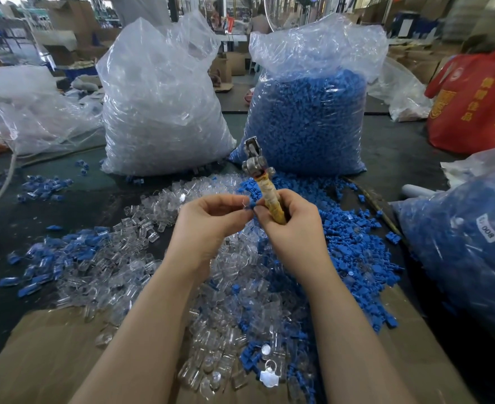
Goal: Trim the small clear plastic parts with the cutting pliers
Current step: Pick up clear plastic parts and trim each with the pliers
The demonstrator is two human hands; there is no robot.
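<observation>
Both hands' fingers (242,206) curled, fingertips meeting.

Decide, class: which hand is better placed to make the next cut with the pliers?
Right. The right hand already grips the pliers by the handle; the left hand only pinches a small part beside them.

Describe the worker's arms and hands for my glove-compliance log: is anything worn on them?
Nothing is worn. The left hand and right hand are both bare, with no gloves, rings or finger guards visible. Both forearms are bare right down to the bottom edge of the picture, so no sleeves, wristbands or watch show. No marks or tape can be seen on them.
</observation>
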